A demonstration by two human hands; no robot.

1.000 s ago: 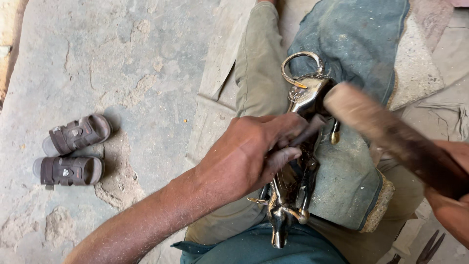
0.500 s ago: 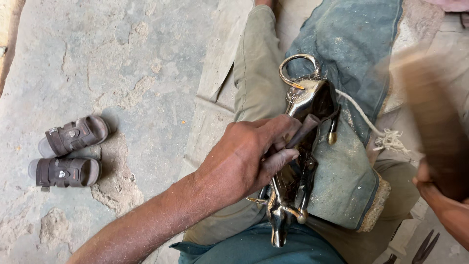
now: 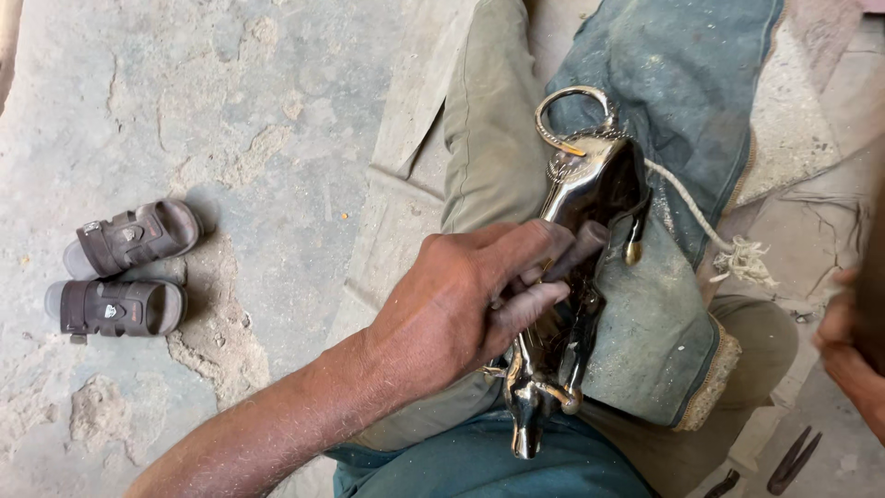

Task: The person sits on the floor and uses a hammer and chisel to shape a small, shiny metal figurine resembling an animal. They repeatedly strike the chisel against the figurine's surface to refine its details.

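1. Shiny metal piece (image 3: 590, 198) lies on the denim-covered lap (image 3: 682, 111), long axis near vertical in view, ring end pointing away.
2. Left hand (image 3: 461, 304) grips its middle.
3. Right hand (image 3: 853, 355), at frame edge, apparently holds something blurred.
4. Sandals (image 3: 124, 267) on concrete floor (image 3: 277, 111).

Metal figurine (image 3: 581, 277) on cloth (image 3: 664, 304) over lap, left hand (image 3: 461, 304) atop; sandals (image 3: 120, 267) far left.

two sandals (image 3: 124, 267), one metal figurine (image 3: 572, 277), two hands (image 3: 461, 304)
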